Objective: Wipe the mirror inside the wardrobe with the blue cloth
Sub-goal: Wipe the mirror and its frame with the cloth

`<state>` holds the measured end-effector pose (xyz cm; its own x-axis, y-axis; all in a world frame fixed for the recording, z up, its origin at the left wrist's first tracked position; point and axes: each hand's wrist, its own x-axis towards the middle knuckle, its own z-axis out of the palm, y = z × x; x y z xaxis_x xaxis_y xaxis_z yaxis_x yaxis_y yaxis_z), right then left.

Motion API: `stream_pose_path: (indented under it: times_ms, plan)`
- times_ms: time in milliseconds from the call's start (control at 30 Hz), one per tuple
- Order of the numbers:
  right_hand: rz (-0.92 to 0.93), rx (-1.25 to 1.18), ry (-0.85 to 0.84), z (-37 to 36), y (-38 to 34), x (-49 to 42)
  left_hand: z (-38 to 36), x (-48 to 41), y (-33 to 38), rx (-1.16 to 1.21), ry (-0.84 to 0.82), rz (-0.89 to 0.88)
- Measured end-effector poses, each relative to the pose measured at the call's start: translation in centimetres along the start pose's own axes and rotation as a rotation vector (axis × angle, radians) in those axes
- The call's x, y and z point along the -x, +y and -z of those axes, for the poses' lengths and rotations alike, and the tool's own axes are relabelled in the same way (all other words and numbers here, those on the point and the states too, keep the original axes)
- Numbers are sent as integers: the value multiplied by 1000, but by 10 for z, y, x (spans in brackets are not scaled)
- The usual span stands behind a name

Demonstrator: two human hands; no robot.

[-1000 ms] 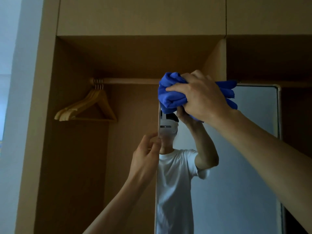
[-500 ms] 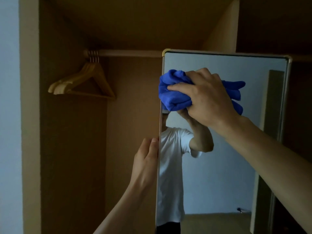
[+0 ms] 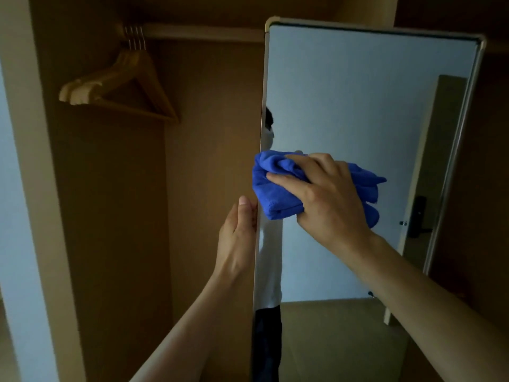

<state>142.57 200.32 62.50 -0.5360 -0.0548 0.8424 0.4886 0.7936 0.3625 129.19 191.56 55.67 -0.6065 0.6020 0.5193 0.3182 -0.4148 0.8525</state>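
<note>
- Cloth (image 3: 278,188): solid bright blue, no pattern.
- Mirror (image 3: 358,106): pale blue-grey reflection; frame a pale cream-gold.
- Wardrobe (image 3: 110,216) interior: plain tan-brown, dim.
- Hangers (image 3: 121,86): light yellowish wood; hooks silvery.
- Rail (image 3: 203,31): light tan.
- Reflected clothing: white top, dark lower garment.
- Wall (image 3: 13,216) at left: pale blue-white.
</note>
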Motion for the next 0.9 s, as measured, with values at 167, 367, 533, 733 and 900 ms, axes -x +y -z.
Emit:
stream_pose_path:
  times_ms: [167, 367, 533, 733, 900]
  plan:
    - [-51, -5, -46, -13, -17, 30, 0, 8, -13, 3, 15, 12]
    - [-74, 26, -42, -27, -29, 55, 0, 15, -34, 43, 29, 73]
    - [-57, 27, -31, -38, -40, 79, 3, 36, -63, 23, 11, 148]
    - [-56, 10, -101, -53, -58, 118, 6, 47, -85, 97, -2, 236]
    - [-93, -24, -142, -66, -72, 149, 6, 67, -111, 104, 18, 311]
